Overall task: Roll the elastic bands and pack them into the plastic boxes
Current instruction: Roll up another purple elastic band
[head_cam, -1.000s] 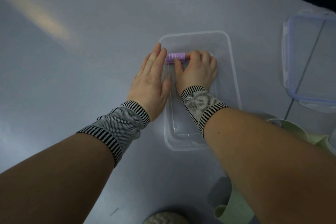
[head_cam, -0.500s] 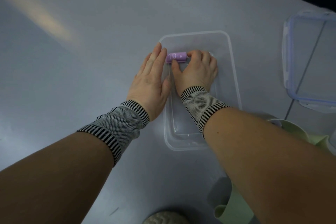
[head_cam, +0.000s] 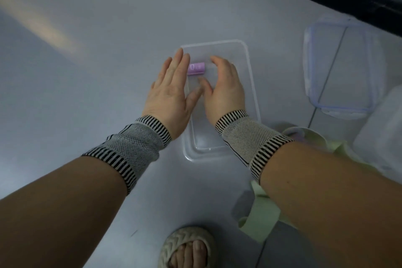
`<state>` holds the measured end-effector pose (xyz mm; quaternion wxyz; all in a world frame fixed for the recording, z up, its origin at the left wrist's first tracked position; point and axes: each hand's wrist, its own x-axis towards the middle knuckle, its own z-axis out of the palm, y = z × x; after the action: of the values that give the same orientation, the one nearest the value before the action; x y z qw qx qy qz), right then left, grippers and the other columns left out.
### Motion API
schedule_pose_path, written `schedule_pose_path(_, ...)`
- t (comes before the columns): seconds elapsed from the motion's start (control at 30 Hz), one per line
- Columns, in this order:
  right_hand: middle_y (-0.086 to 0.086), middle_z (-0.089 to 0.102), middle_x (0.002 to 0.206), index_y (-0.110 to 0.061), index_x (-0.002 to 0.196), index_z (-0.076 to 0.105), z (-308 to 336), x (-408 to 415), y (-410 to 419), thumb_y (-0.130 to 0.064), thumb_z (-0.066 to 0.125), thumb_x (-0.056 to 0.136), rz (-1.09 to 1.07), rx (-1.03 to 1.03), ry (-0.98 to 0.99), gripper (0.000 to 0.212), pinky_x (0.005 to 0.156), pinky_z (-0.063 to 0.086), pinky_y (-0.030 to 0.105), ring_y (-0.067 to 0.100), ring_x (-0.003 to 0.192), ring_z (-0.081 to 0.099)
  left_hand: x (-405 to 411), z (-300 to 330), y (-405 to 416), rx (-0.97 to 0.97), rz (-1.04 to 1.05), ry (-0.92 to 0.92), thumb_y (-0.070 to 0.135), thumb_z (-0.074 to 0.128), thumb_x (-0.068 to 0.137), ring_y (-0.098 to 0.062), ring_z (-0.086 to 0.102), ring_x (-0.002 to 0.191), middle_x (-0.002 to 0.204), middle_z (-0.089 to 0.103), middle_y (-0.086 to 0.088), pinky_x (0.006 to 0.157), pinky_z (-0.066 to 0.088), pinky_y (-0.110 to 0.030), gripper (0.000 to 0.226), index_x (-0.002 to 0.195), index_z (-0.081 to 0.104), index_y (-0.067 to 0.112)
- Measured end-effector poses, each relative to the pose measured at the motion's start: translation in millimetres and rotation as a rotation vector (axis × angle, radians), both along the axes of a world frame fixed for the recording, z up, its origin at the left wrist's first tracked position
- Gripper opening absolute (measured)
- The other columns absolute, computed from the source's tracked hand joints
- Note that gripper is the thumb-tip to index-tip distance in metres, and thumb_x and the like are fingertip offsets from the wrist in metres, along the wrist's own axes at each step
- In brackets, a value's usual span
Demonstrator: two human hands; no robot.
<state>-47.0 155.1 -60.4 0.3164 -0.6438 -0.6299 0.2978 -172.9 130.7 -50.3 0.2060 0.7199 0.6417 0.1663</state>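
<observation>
A rolled purple band (head_cam: 196, 68) lies in the clear plastic box (head_cam: 250, 67); left hand (head_cam: 171, 91) and right hand (head_cam: 225, 85) spread, gripping nothing; blue-rimmed lid (head_cam: 339, 72) apart.

The plastic box (head_cam: 252, 85) is clear, smooth and faintly glossy. The rolled purple band (head_cam: 196, 68) looks matt and rubbery. Both wrist sleeves (head_cam: 134, 148) are knitted cloth. The table (head_cam: 108, 28) is smooth grey with a soft sheen.
</observation>
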Motion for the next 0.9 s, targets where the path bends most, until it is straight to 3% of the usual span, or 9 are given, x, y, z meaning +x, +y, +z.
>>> schedule_pose_path(0.13,0.011,0.053,0.129,-0.006,0.128,0.052,39.1,49.3,-36.4,-0.014,0.063,0.086,0.034,0.115,-0.038,0.044,0.095,0.023,0.004,0.02,0.121,0.049,38.6,28.0,-20.6,0.11,-0.09,-0.072,0.046,0.034,0.093,-0.027,0.016,0.144,0.155,0.021,-0.01,0.115,0.023,-0.044,0.068,0.147,0.022,0.006)
schedule_pose_path(0.3,0.013,0.055,0.125,-0.007,0.119,0.059,50.1,145.2,-82.2,-0.029,0.056,0.083,0.097,0.116,-0.264,0.043,0.099,0.033,0.024,0.027,0.115,0.052,116.5,32.6,-50.2,0.245,-0.249,-0.142,0.031,0.048,0.092,-0.03,0.041,0.128,0.14,0.046,-0.016,0.109,0.03,-0.04,0.051,0.133,0.046,0.001)
schedule_pose_path(0.43,0.014,0.057,0.117,-0.008,0.111,0.064,47.2,211.5,-113.7,-0.031,0.057,0.081,0.051,0.013,-0.36,0.038,0.095,0.036,0.027,0.029,0.108,0.055,173.6,25.5,-79.1,0.141,-0.408,-0.151,0.029,0.051,0.088,-0.033,0.051,0.117,0.135,0.052,-0.014,0.104,0.035,-0.039,0.049,0.13,0.051,0.004)
schedule_pose_path(0.6,0.012,0.06,0.109,-0.009,0.103,0.067,38.1,243.7,-155.8,-0.038,0.057,0.08,-0.024,-0.028,-0.402,0.038,0.086,0.046,0.035,0.029,0.099,0.058,200.1,8.2,-101.6,-0.013,-0.437,-0.06,0.041,0.041,0.09,-0.031,0.051,0.119,0.135,0.052,-0.009,0.101,0.04,-0.04,0.053,0.132,0.051,0.009)
schedule_pose_path(0.73,0.016,0.061,0.107,-0.005,0.105,0.067,14.9,243.0,-186.2,-0.042,0.057,0.079,0.053,-0.056,-0.431,0.046,0.083,0.05,0.039,0.033,0.096,0.06,197.5,-13.8,-121.4,-0.075,-0.443,0.053,0.046,0.039,0.084,-0.034,0.049,0.12,0.138,0.05,-0.01,0.099,0.042,-0.046,0.062,0.135,0.048,0.011)
schedule_pose_path(0.9,0.018,0.062,0.117,-0.007,0.112,0.066,-7.0,236.7,-211.9,-0.044,0.057,0.075,0.112,-0.122,-0.579,0.052,0.089,0.048,0.045,0.039,0.104,0.057,193.5,-20.3,-128.8,-0.178,-0.492,0.269,0.048,0.047,0.088,-0.031,0.026,0.135,0.157,0.016,-0.004,0.108,0.028,-0.046,0.063,0.146,0.025,0.035)
